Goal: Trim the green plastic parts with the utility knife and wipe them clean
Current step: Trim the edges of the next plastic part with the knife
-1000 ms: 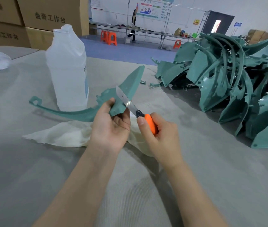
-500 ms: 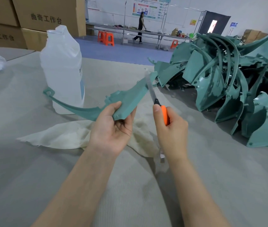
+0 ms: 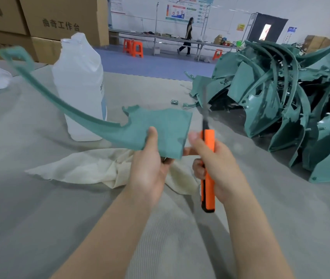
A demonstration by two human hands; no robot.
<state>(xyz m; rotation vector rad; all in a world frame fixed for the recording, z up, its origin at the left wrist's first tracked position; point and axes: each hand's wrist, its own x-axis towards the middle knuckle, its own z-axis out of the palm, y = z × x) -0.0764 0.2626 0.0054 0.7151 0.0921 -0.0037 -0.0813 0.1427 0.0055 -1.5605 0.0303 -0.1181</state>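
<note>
My left hand (image 3: 150, 168) grips the wide end of a green plastic part (image 3: 166, 129), thumb on top, and holds it above the table. The part's long curved arm sweeps up to the far left, ending in a loop. My right hand (image 3: 218, 164) holds an orange utility knife (image 3: 207, 172) upright just right of the part's straight edge. Its blade points up and looks blurred beside that edge. A cream cloth (image 3: 91, 168) lies crumpled on the table under both hands.
A white plastic jug (image 3: 79, 85) stands behind the part. A large heap of green parts (image 3: 280, 105) fills the right side of the grey table (image 3: 39, 218). Cardboard boxes (image 3: 59, 19) stack at the back left. A person walks far behind.
My left hand has turned the green part flat side up and lifted its long arm higher to the left. The knife has swung from slanted to upright at the part's right edge.
</note>
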